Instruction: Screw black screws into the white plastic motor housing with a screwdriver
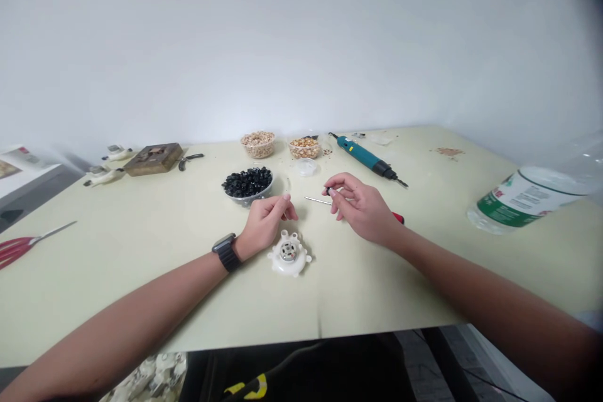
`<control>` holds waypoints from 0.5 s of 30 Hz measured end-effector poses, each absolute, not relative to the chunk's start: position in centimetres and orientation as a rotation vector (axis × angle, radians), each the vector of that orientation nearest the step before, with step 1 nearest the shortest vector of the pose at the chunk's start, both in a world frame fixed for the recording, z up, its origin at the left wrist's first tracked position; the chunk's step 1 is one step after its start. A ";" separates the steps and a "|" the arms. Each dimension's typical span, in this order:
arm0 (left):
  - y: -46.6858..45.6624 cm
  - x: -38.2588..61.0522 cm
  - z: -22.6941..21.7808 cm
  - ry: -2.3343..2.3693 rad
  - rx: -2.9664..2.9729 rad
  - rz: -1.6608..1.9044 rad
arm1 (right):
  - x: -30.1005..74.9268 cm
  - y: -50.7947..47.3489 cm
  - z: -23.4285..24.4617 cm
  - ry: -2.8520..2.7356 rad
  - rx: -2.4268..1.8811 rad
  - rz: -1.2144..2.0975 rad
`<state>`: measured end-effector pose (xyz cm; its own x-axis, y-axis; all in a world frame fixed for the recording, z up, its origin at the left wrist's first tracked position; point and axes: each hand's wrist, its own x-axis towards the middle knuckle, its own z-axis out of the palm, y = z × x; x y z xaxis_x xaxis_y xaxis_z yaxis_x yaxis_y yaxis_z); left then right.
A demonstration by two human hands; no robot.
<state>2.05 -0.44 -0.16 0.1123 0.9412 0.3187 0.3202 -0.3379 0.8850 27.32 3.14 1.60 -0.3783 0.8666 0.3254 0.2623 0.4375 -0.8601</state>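
My left hand (265,223) rests on the table with its fingers curled and pinched together, just behind a white round plastic part (289,254) with a metal centre. What the fingers hold, if anything, is too small to see. A black watch sits on that wrist. My right hand (362,206) pinches a small black piece (327,190) between thumb and forefinger. A screwdriver with a thin metal shaft (318,200) and red handle (398,218) lies under that hand.
A clear bowl of black rings (247,183) stands behind my left hand. Two cups of tan and brown small parts (257,143) (304,147), a teal electric screwdriver (368,159), a brown block (153,158), red scissors (21,244) and a plastic bottle (522,200) lie around.
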 end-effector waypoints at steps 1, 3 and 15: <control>-0.5 2.1 -0.1 1.233 1.750 1.230 | 27.3 3.1 1.6 -1.876 -0.949 0.932; -0.5 2.1 -0.1 1.233 1.749 1.232 | 27.4 3.1 1.6 -1.879 -0.933 0.931; -0.4 2.1 -0.2 1.237 1.748 1.230 | 27.3 3.1 1.9 -1.894 -0.937 0.931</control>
